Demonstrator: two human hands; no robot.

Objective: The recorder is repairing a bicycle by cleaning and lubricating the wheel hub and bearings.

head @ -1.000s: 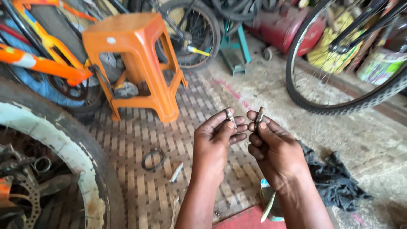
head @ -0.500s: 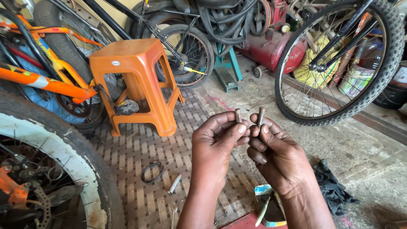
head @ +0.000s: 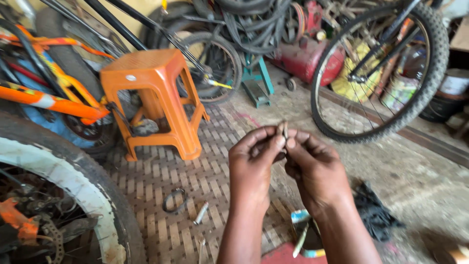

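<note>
My left hand (head: 255, 159) and my right hand (head: 312, 166) are raised together in the middle of the view, fingertips touching. Between them they pinch small metal parts (head: 283, 129), a short bolt or pin-like piece, held upright above the fingers. Which hand bears which piece is hard to tell because the fingers overlap. On the ribbed mat below lie a metal ring clamp (head: 174, 200) and a short metal pin (head: 201, 213).
An orange plastic stool (head: 152, 100) stands on the ribbed mat (head: 161, 176). A big tyre with a white rim (head: 73, 190) fills the lower left. An orange bicycle frame (head: 46, 100) is at left, a bicycle wheel (head: 381, 73) at right, and a black cloth (head: 373, 212) and a small tin (head: 303, 232) lie near my arms.
My hands have come closer together, so the two metal pieces that stood apart now meet at my fingertips. The view has tilted up a little.
</note>
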